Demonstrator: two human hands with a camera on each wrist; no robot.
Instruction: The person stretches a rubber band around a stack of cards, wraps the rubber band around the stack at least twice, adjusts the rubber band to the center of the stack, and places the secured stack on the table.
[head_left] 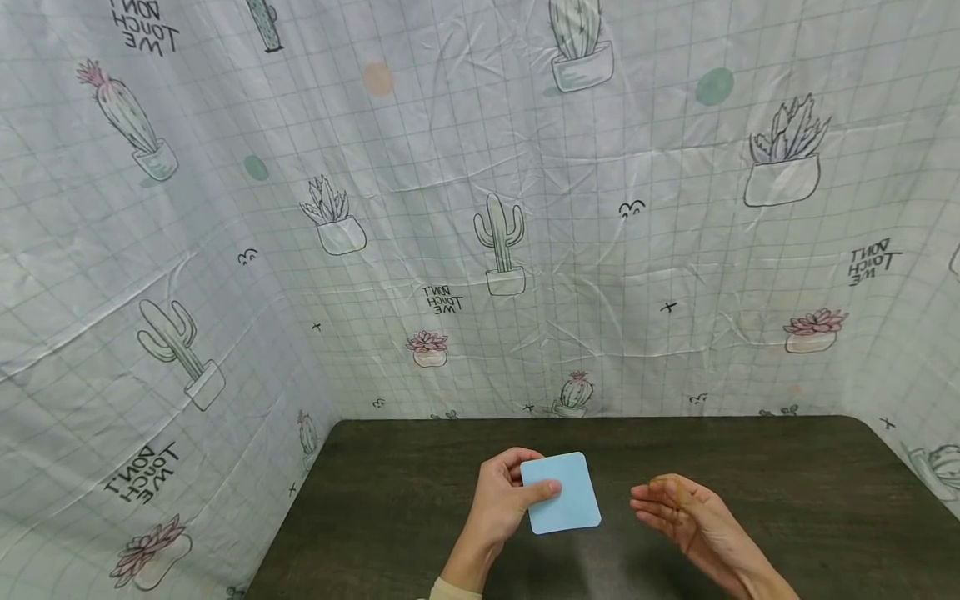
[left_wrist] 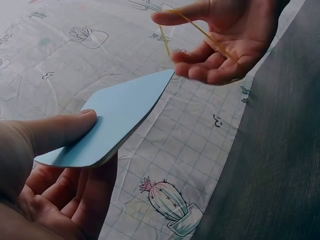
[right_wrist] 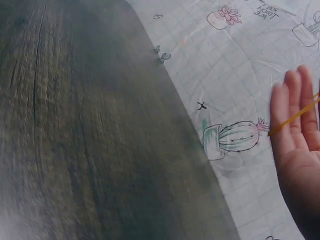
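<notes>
My left hand grips light blue square cards with rounded corners, the thumb flat on top and the fingers underneath. In the left wrist view, layered edges show along the side of the blue cards, so they look like a thin stack. To the right, apart from the cards, my right hand is held up with its fingers fairly straight and the thumb spread away. A thin yellow rubber band is stretched round its thumb and fingers. Part of the right hand lies outside the right wrist view.
Both hands are above a dark wooden table with rounded far corners. A pale grid-patterned cloth printed with cacti and lettering hangs behind the table and at both sides.
</notes>
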